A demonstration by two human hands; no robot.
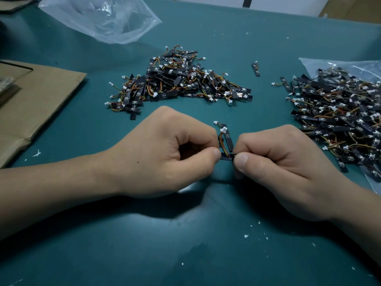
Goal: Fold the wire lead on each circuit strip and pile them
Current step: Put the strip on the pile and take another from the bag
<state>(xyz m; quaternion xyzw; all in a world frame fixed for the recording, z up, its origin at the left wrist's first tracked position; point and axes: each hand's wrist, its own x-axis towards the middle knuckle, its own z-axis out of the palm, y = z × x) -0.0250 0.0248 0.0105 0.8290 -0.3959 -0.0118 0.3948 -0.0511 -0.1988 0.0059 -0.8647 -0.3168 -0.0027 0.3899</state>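
- The left hand (165, 153) has a closed grip: thumb and curled fingers pinch the left end of a circuit strip (226, 157).
- The right hand (284, 168) also has a closed grip, its thumb and forefinger pinching the right end of the same strip.
- The strip lies level between the two thumbs, above the tabletop (185, 234), on the person's side of the middle pile (179, 81) and slightly right of it.
- Its wire lead (223, 144), red, orange and yellow, rises from the strip between the hands to a white connector (222, 130).
- A second black strip (229, 139) stands just beside the lead. Which hand holds it cannot be told.
- The middle pile is a loose heap of black strips with coloured leads and white connectors.
- Right of the pile, a larger heap (340, 116) of the same strips lies on a clear bag (350, 67).
- Between the pile and that heap lies a lone strip (255, 69), apart from both.
- Beyond the pile and to its left lies an empty-looking clear plastic bag (103, 17).
- Left of the pile lies flat cardboard (41, 96).
- White scraps (246, 236) dot the tabletop on the person's side of the pile.
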